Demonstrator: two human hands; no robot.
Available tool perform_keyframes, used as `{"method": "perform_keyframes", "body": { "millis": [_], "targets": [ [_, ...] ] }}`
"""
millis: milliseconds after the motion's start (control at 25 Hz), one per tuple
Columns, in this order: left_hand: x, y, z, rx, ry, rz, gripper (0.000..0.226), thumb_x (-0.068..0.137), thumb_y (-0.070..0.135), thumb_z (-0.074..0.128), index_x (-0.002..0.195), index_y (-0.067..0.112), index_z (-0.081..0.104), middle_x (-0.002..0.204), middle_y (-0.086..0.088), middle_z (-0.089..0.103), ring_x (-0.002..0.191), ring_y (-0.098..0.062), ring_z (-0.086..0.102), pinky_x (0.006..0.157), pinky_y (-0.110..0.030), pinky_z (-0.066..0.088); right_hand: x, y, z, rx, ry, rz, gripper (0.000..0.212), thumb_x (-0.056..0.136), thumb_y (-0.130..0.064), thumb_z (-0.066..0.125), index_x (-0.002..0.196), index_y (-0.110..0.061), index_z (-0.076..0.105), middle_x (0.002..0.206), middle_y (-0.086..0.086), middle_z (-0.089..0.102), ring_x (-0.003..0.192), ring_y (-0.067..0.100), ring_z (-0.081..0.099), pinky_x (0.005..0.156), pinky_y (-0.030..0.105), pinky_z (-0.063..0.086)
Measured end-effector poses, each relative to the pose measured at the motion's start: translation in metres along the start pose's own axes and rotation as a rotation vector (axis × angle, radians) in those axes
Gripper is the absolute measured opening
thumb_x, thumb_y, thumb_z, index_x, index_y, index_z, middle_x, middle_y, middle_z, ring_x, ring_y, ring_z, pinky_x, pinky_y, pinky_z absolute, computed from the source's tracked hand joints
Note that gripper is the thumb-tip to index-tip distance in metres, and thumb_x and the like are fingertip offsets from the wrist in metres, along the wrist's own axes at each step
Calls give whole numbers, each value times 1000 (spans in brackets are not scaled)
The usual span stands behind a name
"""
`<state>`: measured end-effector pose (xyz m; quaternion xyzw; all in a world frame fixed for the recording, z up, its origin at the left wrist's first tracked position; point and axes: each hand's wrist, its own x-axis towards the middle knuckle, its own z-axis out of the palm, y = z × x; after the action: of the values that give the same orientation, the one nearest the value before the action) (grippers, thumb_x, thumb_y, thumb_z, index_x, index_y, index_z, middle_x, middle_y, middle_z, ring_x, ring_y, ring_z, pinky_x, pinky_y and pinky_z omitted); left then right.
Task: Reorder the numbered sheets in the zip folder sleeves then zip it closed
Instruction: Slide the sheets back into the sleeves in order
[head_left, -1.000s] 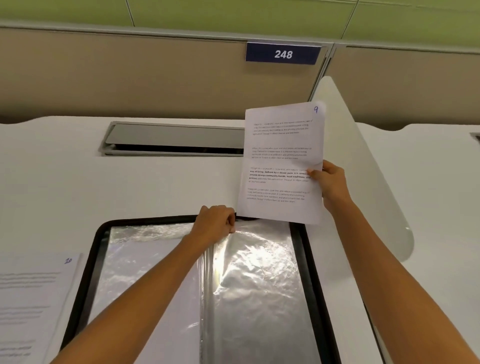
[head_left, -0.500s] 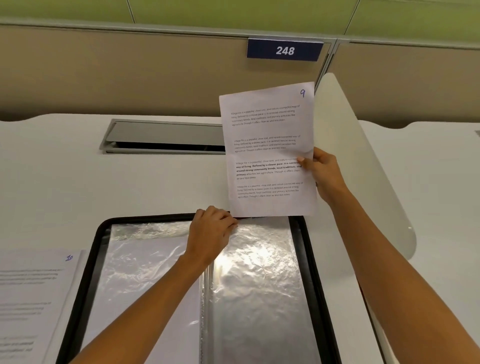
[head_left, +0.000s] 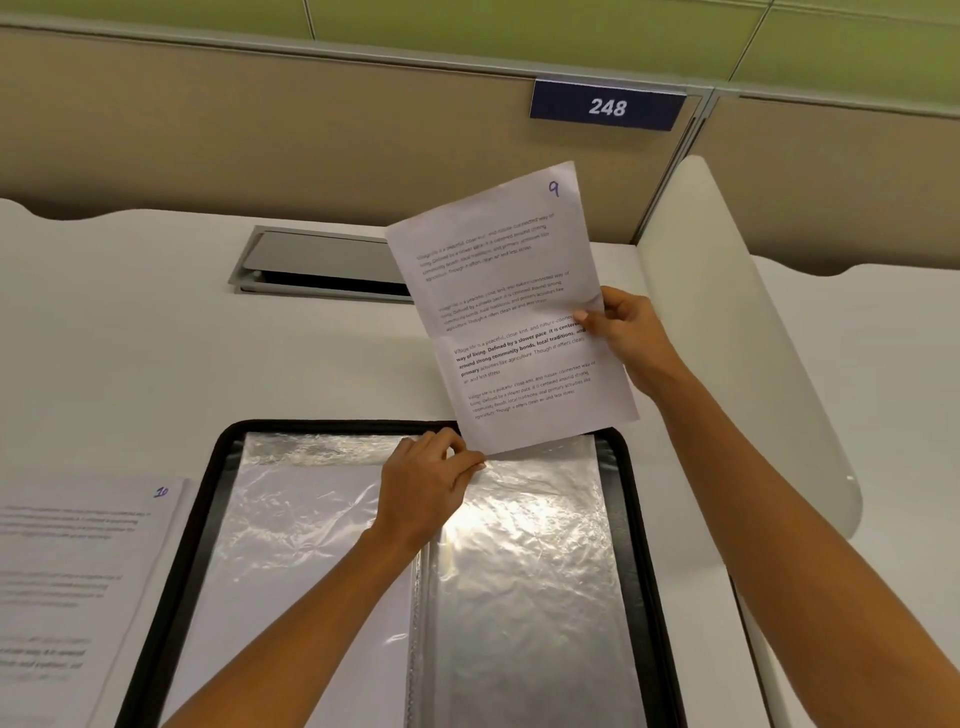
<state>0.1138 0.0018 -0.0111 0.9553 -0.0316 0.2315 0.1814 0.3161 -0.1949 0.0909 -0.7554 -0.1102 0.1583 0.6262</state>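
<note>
A black zip folder (head_left: 644, 545) lies open on the white desk, its clear plastic sleeves (head_left: 530, 571) crinkled and shiny. My right hand (head_left: 623, 332) pinches the right edge of the sheet numbered 9 (head_left: 509, 312), held up and tilted left above the folder's top edge. The sheet's lower left corner meets the top of the right sleeve. My left hand (head_left: 426, 488) pinches the top edge of that sleeve near the folder's spine. A stack of sheets (head_left: 72, 587) with number 10 on top lies to the left of the folder.
A grey cable hatch (head_left: 311, 260) is set into the desk behind the folder. A white curved divider (head_left: 727, 322) rises at the right. A beige partition with a blue 248 sign (head_left: 607, 106) closes off the back.
The sheet numbered 9 has moved left and tilted counter-clockwise, its lower corner coming down to the sleeve's top. My left hand stays at the sleeve's upper edge.
</note>
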Motion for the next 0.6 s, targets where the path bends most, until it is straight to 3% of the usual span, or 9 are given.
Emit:
{"method": "perform_keyframes", "body": {
  "millis": [200, 320, 480, 600],
  "targets": [
    [-1, 2, 1, -16, 25, -3, 12, 83, 34, 67, 85, 26, 76, 79, 7, 62, 62, -12, 56, 56, -23, 42, 0, 14, 24, -54, -16, 11, 23, 94, -6, 59, 115, -7, 66, 99, 5, 74, 83, 20, 72, 71, 29, 58],
    [0, 3, 5, -10, 2, -25, 8, 80, 31, 76, 86, 26, 76, 82, 6, 62, 67, -12, 56, 58, -25, 43, 0, 28, 35, -99, -26, 35, 22, 95, -7, 56, 114, -11, 66, 102, 9, 73, 86, 25, 72, 76, 37, 58],
    [7, 11, 15, 18, -91, -40, 16, 78, 38, 77, 88, 27, 74, 94, 8, 62, 84, -15, 54, 68, -33, 46, 1, 39, 37, -199, -223, 257, 31, 96, -7, 51, 126, -14, 53, 118, 13, 65, 104, 30, 66, 90, 47, 55],
    [16, 19, 22, 22, -157, -33, 19, 81, 46, 70, 88, 30, 73, 95, 12, 63, 90, -15, 54, 76, -33, 41, 2, 43, 22, -423, -397, 439, 36, 94, -4, 52, 130, -7, 51, 123, 13, 60, 113, 31, 59, 95, 45, 52]
  ]
}}
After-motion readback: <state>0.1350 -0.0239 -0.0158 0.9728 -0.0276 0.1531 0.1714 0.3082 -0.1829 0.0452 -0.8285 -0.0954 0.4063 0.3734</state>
